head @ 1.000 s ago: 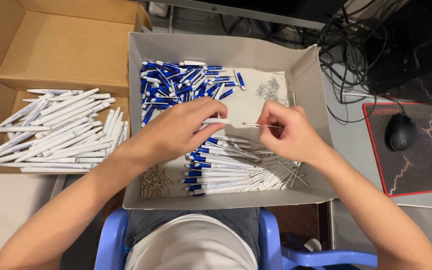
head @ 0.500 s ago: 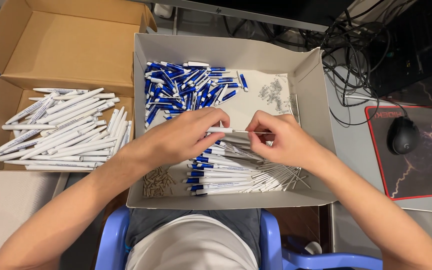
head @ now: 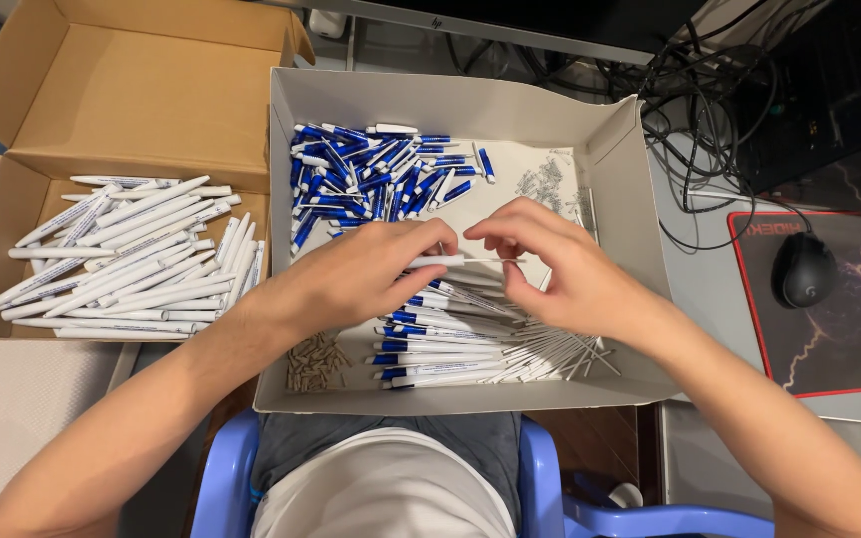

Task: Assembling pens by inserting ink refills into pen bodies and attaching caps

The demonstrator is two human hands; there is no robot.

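A white pen barrel (head: 437, 261) is held level over the middle of the grey box (head: 610, 149) — left hand (head: 351, 279) has its fingers pinched shut on the barrel's left end, and right hand (head: 560, 269) is curled, fingertips closed on a thin refill (head: 498, 260) poking out of the right end. Just below them lies a row of white-and-blue pens (head: 440, 344). Blue caps (head: 371, 179) are piled at the far left of the box, little springs (head: 316, 361) at the near-left corner. Further left — a cardboard box of white pens (head: 122, 259). Mouse (head: 802, 269) sits on the bench at right.
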